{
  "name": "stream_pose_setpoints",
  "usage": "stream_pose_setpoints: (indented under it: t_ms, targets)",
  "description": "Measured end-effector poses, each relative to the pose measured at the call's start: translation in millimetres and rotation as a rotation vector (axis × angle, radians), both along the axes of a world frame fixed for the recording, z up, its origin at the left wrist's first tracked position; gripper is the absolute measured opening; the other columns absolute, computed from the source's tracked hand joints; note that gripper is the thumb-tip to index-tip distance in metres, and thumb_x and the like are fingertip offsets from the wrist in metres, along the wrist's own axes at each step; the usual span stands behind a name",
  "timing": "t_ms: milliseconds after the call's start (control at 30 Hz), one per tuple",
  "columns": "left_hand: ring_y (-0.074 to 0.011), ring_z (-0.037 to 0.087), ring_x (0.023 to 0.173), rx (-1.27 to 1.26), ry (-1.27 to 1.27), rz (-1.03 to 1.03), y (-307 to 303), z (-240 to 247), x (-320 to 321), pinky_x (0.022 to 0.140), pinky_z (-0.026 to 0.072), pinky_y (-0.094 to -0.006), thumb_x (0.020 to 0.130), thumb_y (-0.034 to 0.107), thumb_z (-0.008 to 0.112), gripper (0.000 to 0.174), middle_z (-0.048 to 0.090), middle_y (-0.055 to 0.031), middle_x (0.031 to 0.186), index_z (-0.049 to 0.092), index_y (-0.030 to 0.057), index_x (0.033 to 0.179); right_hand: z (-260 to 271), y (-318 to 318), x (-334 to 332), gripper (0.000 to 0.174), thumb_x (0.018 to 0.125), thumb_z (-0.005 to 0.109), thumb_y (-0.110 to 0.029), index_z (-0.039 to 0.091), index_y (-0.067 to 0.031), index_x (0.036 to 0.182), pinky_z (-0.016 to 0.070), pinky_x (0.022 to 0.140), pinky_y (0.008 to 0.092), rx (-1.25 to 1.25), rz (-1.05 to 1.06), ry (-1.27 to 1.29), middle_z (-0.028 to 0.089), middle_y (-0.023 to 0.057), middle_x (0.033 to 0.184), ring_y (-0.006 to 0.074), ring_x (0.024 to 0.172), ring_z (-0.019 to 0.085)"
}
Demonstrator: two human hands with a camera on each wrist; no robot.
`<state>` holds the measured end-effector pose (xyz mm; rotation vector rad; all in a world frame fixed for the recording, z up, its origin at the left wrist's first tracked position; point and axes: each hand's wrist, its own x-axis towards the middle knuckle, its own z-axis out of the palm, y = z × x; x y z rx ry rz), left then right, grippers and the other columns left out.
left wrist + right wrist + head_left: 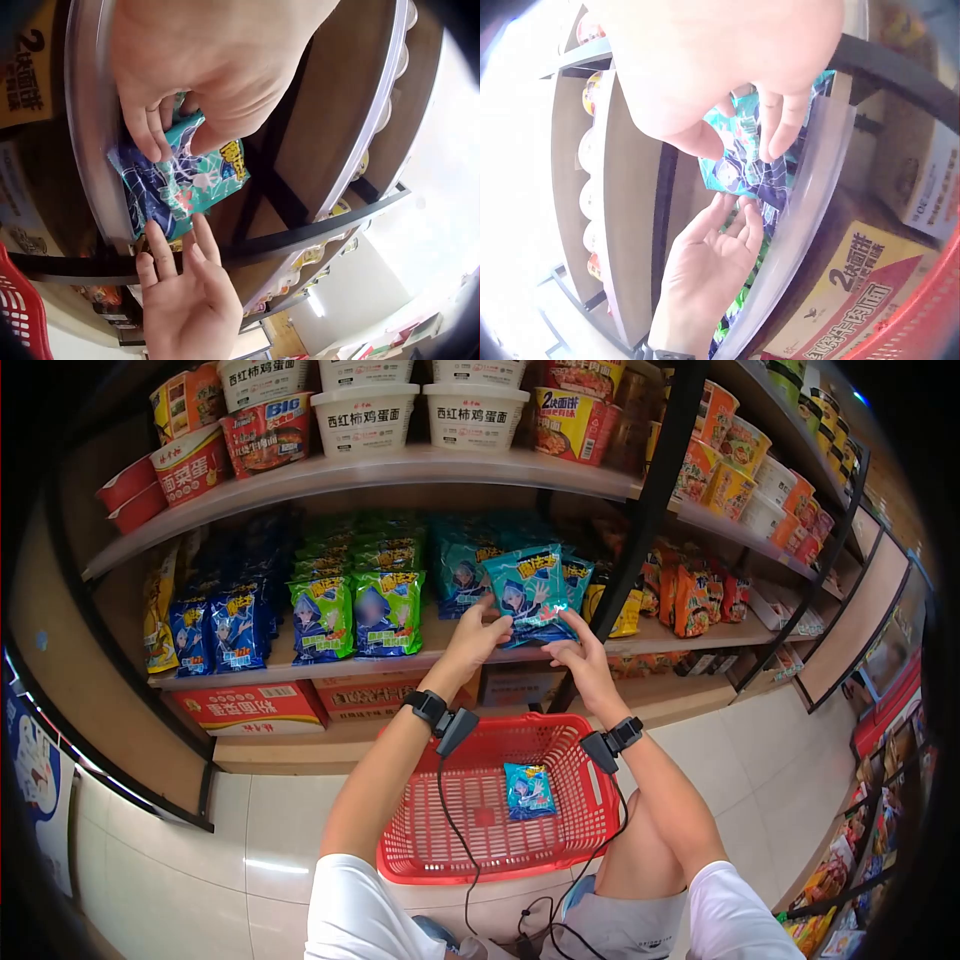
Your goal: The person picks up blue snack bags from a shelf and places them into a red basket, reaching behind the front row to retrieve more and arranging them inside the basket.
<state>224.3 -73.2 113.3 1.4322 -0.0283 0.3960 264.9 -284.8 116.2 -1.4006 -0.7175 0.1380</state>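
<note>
At the front of the lower shelf, a shiny teal snack packet (525, 588) with a cartoon figure and yellow lettering leans in front of similar teal packets (462, 575). My left hand (474, 644) grips its left side, thumb and fingers bent about the edge in the left wrist view. On the opposite side, my right hand (583, 660) touches the lower right of the packet with fairly straight fingertips, its palm partly turned up. Below the hands, a red shopping basket (398, 850) stands on the floor with one teal packet (529, 791) lying inside.
Green packets (388, 610) and blue packets (238, 622) fill the shelf to the left. A black upright post (640, 510) stands right of the hands, with orange packets (692, 600) beyond. Noodle tubs (365, 420) line the shelf above; cartons (250, 707) sit underneath. Camera cables hang over the basket.
</note>
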Motion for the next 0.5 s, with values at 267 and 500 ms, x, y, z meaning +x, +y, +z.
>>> stream_pose_setpoints:
  t_ms: [267, 500]
  targets:
    - [-0.0068, 0.055, 0.053, 0.233, 0.017, 0.03, -2, 10, -19, 0.048, 0.0438, -0.021, 0.091, 0.029, 0.073, 0.038, 0.062, -0.001, 0.075, 0.059, -0.0029, 0.107, 9, -32, -26, 0.022, 0.094, 0.062, -0.012, 0.063, 0.0013, 0.111, 0.0414, 0.054, 0.0209, -0.221, -0.159, -0.043, 0.06, 0.0023, 0.086, 0.0058, 0.058, 0.054]
    - [-0.0117, 0.06, 0.056, 0.535, 0.318, -0.365, -21, -14, -43, 0.049, 0.0482, -0.0268, 0.09, 0.035, 0.071, 0.044, 0.065, -0.006, 0.079, 0.061, -0.005, 0.105, -12, -68, -23, 0.023, 0.098, 0.058, -0.024, 0.066, -0.0022, 0.101, 0.0425, 0.052, 0.0218, -0.628, 0.08, 0.158, 0.063, 0.001, 0.079, 0.0076, 0.061, 0.059]
